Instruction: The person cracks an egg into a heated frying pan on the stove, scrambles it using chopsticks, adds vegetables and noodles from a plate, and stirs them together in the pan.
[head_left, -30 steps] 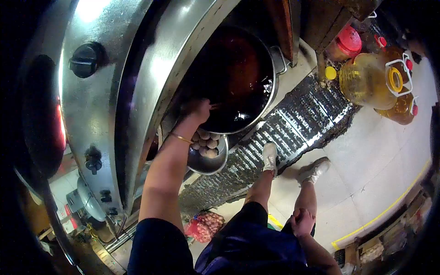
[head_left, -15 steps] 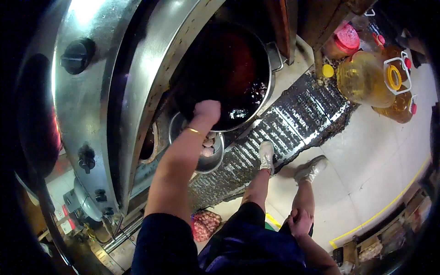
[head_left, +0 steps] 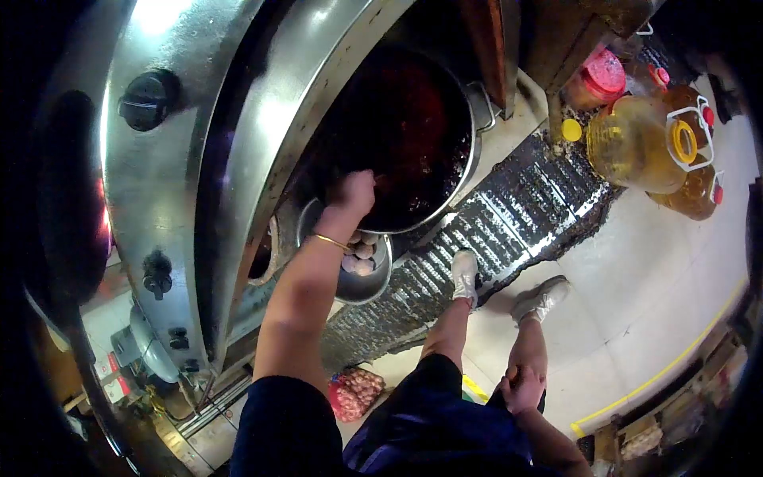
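My left hand (head_left: 355, 193), a gold bracelet at its wrist, is closed above the near left rim of a large metal pot (head_left: 474, 151). The pot holds dark liquid with a reddish sheen. Whatever my left fingers grip is hidden against the dark liquid. Under my left forearm, a metal bowl (head_left: 383, 278) stands beside the pot, partly covered by the arm, with several round pale brown pieces (head_left: 363, 258) in it. My right hand (head_left: 522, 389) rests at my right knee with its fingers curled in, nothing visible in them.
A steel stove front (head_left: 151, 207) with black knobs runs along the left. A dark, worn floor grating (head_left: 509, 207) lies by my feet. Large oil jugs (head_left: 636, 143) and a pink-lidded container (head_left: 602, 75) stand at the upper right. A red net bag (head_left: 355, 393) sits near my legs.
My left hand has turned slightly and stays over the pot's near rim, with its wrist lower in view. The whole view has shifted a little. My right hand keeps its place at the knee.
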`<control>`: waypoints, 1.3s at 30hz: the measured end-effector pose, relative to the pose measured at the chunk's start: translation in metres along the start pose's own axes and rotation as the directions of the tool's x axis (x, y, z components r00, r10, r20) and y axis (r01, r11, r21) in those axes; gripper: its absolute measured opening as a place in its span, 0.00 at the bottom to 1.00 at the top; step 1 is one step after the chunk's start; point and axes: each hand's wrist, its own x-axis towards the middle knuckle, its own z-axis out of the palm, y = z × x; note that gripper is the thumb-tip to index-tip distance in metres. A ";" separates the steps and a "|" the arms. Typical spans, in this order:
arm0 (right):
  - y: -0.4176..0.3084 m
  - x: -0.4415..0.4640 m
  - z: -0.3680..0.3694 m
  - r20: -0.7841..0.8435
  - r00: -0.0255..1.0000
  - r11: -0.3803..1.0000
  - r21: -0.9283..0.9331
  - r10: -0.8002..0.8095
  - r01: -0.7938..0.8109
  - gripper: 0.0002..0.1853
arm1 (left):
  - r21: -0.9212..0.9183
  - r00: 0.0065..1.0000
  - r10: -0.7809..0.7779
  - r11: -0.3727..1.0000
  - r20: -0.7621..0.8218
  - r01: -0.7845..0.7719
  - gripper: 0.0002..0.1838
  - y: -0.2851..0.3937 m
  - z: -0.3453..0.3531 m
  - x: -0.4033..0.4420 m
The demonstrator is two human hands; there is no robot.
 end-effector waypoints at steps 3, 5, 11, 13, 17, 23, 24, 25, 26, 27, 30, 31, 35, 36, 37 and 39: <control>0.010 0.000 0.009 0.047 0.999 1.000 -0.005 0.027 -0.027 0.24 | 0.055 0.999 0.047 0.997 -0.026 -0.046 0.11 -0.014 0.012 0.014; 0.011 -0.002 0.015 0.043 0.998 0.999 -0.003 0.041 -0.041 0.24 | 0.141 0.996 0.086 0.987 -0.015 -0.083 0.12 -0.018 0.011 0.018; 0.007 0.003 0.009 0.011 0.998 0.998 0.029 0.054 -0.055 0.24 | 0.333 0.994 0.047 0.940 0.098 -0.077 0.13 0.034 0.006 0.033; 0.006 0.005 0.008 0.010 0.999 0.999 0.016 0.038 -0.038 0.24 | 0.323 0.989 0.044 0.942 0.139 -0.087 0.14 0.054 0.008 0.034; 0.004 0.004 0.013 -0.019 1.000 0.998 -0.052 0.022 -0.023 0.22 | 0.267 0.991 0.093 0.957 0.098 -0.116 0.12 0.049 0.012 0.037; 0.002 0.007 0.007 -0.056 0.998 0.999 0.037 0.040 -0.038 0.21 | 0.165 0.998 0.066 0.984 -0.024 -0.061 0.15 -0.031 0.017 0.018; 0.004 0.008 0.008 -0.072 0.997 0.999 0.032 0.028 -0.026 0.21 | 0.027 0.997 -0.040 0.999 -0.066 0.042 0.16 -0.044 0.014 0.002; 0.006 0.008 0.006 -0.091 0.996 1.000 0.024 0.013 -0.011 0.20 | 0.063 0.999 -0.051 0.997 -0.005 0.051 0.17 -0.050 0.007 -0.018; 0.005 0.009 0.001 -0.090 0.996 0.999 0.040 0.024 -0.020 0.21 | 0.098 0.997 -0.064 0.993 0.052 0.059 0.18 -0.051 -0.001 -0.037; 0.003 0.010 -0.005 -0.090 0.995 0.998 0.057 0.033 -0.028 0.21 | 0.025 0.996 -0.079 0.997 0.032 0.078 0.18 -0.048 -0.008 -0.054; 0.008 0.015 -0.013 -0.091 0.995 0.995 0.099 0.035 -0.026 0.22 | -0.391 0.970 -0.237 0.889 0.059 0.241 0.16 -0.034 -0.022 -0.094; 0.013 0.016 -0.014 -0.094 0.995 0.994 0.110 0.032 -0.022 0.22 | -0.616 0.931 -0.327 0.704 0.159 0.353 0.15 -0.025 -0.018 -0.100; 0.033 0.023 -0.030 -0.117 0.993 0.984 0.178 0.001 0.020 0.22 | -0.803 0.843 -0.121 -0.399 0.524 0.442 0.09 0.040 -0.024 -0.138; 0.040 0.027 -0.031 -0.133 0.991 0.967 0.255 0.013 0.021 0.22 | -0.703 0.794 -0.138 -0.571 0.592 0.424 0.09 0.062 -0.024 -0.144; 0.046 0.031 -0.039 -0.150 0.988 0.944 0.329 0.023 0.028 0.22 | -0.605 0.837 0.004 -0.689 0.548 0.399 0.11 0.068 0.000 -0.148; 0.022 0.040 -0.078 -0.182 0.981 0.886 0.442 -0.061 0.137 0.24 | -0.413 0.804 0.115 -0.811 0.583 0.415 0.13 0.120 -0.028 -0.167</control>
